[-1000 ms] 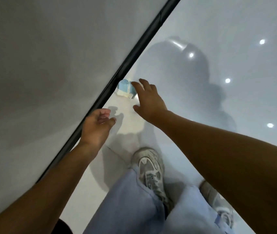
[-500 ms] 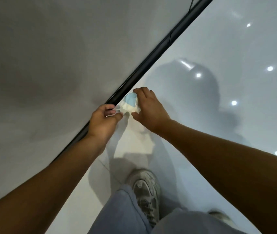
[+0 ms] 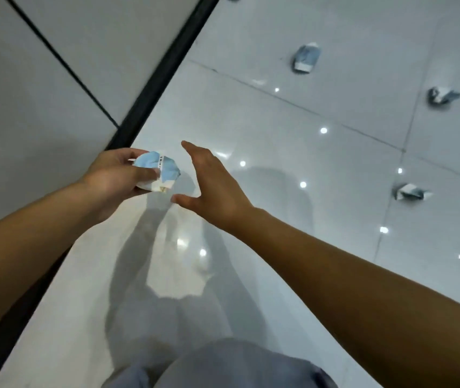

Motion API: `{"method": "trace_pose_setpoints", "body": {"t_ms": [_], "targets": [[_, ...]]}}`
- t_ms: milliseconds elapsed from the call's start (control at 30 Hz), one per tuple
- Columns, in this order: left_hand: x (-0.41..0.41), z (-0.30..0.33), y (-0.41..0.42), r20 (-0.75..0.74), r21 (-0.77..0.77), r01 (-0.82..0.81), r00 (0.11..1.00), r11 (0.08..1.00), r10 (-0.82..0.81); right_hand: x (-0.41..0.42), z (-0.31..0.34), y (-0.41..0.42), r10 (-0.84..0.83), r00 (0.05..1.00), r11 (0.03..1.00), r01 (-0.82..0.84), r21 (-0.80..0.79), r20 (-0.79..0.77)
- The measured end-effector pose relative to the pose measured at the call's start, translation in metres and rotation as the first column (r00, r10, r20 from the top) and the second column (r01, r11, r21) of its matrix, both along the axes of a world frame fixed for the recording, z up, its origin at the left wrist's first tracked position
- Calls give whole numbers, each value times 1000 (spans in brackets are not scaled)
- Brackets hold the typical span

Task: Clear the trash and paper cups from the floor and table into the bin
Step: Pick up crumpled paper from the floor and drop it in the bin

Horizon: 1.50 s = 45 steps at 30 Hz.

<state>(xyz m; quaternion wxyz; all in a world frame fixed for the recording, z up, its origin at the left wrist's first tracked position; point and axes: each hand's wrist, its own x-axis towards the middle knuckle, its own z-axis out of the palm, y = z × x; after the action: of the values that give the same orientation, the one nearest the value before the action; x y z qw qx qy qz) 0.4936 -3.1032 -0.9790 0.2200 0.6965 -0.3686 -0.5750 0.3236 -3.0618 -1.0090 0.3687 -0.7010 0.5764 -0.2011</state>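
My left hand (image 3: 114, 175) is closed around a crumpled blue and white paper cup (image 3: 157, 173), held above the glossy floor near the wall. Just to its right, my right hand (image 3: 212, 186) is open with fingers spread, holding nothing and not touching the cup. Three more crushed cups lie on the white tiles: one at the top (image 3: 306, 57), one at the upper right (image 3: 441, 95) and one at the right (image 3: 409, 191). No bin is in view.
A grey wall (image 3: 41, 93) with a black baseboard (image 3: 164, 71) runs diagonally along the left. The white tiled floor (image 3: 293, 135) reflects ceiling lights. My trouser legs (image 3: 223, 365) show at the bottom edge.
The crumpled cup went from the floor by the baseboard into my left hand. My right hand let go and opened. The view lifted, showing more cups on the floor.
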Motion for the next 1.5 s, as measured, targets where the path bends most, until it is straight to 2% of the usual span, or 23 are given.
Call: {"method": "trace_pose_setpoints", "body": {"t_ms": [133, 300, 467, 633, 800, 967, 1233, 1367, 1500], "targets": [[-89, 33, -39, 16, -27, 173, 985, 985, -172, -116, 7, 16, -248, 965, 969, 249, -6, -82], [-200, 90, -54, 47, -54, 400, 916, 915, -398, -234, 17, 65, -492, 840, 852, 519, 75, -229], [-268, 116, -86, 127, -113, 597, 801, 794, -585, -311, 4, 81, -607, 697, 718, 687, 112, -381], [-304, 84, -124, 186, -109, 665, 744, 739, -642, -370, -36, 66, -674, 545, 568, 814, 121, -499], [-339, 37, -148, 197, -48, 727, 679, 685, -707, -398, -77, 44, -657, 518, 509, 841, 184, -547], [-361, 7, -144, 186, -1, 787, 606, 616, -774, -401, -100, 41, -665, 502, 491, 852, 183, -553], [-377, -7, -143, 117, 62, 757, 642, 651, -758, -398, -103, 50, -764, 422, 417, 900, 125, -488], [-383, -6, -135, 106, 80, 763, 634, 642, -766, -398, -100, 59, -786, 415, 408, 905, 120, -459], [-391, 8, -124, 120, 83, 784, 605, 616, -787, -384, -75, 64, -826, 433, 417, 900, 127, -362]]}}
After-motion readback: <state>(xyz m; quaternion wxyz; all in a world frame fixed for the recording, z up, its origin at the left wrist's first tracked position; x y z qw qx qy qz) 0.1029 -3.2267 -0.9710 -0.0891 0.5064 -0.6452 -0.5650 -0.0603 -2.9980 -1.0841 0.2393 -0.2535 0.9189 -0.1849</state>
